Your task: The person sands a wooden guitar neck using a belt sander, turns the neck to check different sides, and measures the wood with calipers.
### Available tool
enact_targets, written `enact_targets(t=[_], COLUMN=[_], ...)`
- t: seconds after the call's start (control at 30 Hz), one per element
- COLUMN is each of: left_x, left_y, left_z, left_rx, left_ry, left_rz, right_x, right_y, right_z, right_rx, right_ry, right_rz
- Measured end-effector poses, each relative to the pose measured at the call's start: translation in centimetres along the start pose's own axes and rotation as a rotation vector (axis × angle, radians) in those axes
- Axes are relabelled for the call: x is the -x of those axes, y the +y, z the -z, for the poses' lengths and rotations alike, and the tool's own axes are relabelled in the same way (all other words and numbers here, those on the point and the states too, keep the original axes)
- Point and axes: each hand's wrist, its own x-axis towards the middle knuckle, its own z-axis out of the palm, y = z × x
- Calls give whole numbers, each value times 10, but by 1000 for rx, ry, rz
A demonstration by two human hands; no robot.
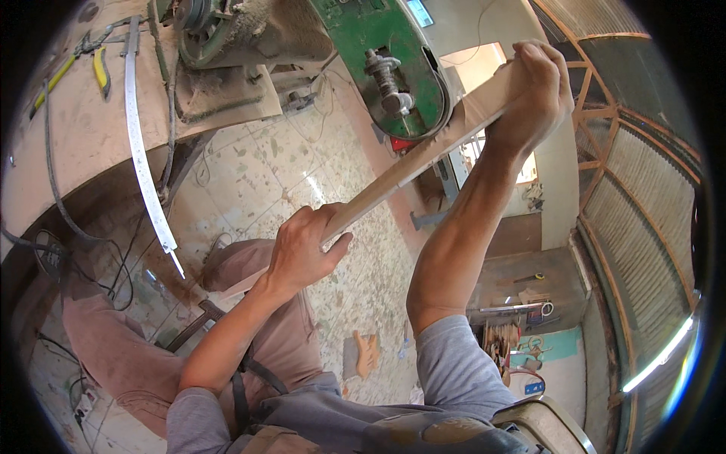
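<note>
A long, pale piece of wood [412,168] is held slantwise in both my hands, its wider end at the upper right. My left hand [302,246] grips the lower end, the thumb lying along the underside. Around the upper end my right hand [538,94] is closed, arm stretched out. Beside the middle of the wood is the rounded end of a green belt sander [401,83], with a spring bolt on its face. The wood's upper edge appears to meet the belt there; exact contact is hard to tell.
A dusty workbench [91,151] at left bears a long metal caliper [140,136], yellow-handled pliers [100,72] and cables. A motor pulley [198,30] sits at the bench's far end. On the speckled tile floor [302,181] lies a shaped wooden piece [367,354]. Shelves [522,295] stand at right.
</note>
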Motion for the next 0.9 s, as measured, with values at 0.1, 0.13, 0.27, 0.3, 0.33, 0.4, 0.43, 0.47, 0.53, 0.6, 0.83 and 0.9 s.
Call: enact_targets(t=[0.1, 0.13, 0.27, 0.3, 0.33, 0.4, 0.43, 0.47, 0.53, 0.6, 0.83, 0.9], left_x=[-1, -2, -4, -4, -4, -3, -3, -2, -2, -1, 0, 0], left_y=[-4, -4, -3, -3, -4, -5, -5, -5, -7, -6, -4, -5], left_z=[-1, 1, 3, 3, 3, 2, 2, 2, 2, 2, 0, 1], left_rx=[-2, -9, -19, -12, -5, 3, 2, 2, 8, 15, 33, 29], left_ry=[54, 58, 62, 62, 62, 56, 51, 46, 28, 12, -12, -16], left_rz=[-77, -78, -79, -82, -86, -87, -83, -80, -65, -50, -18, -26], right_x=[2, 1, -6, -8, -8, -9, -9, -8, -6, -4, -10, -7], right_y=[10, 14, 33, 35, 37, 38, 37, 37, 35, 36, 43, 43], right_z=[5, 5, 10, 10, 10, 10, 9, 8, 7, 7, 12, 12], right_rx=[-263, -373, -713, -778, -827, -922, -942, -961, -1006, -1057, -1172, -1189], right_ry=[-74, -81, -191, -239, -272, -338, -322, -305, -300, -323, -513, -514], right_rz=[15, 40, 139, 167, 172, 181, 175, 169, 164, 167, 209, 210])
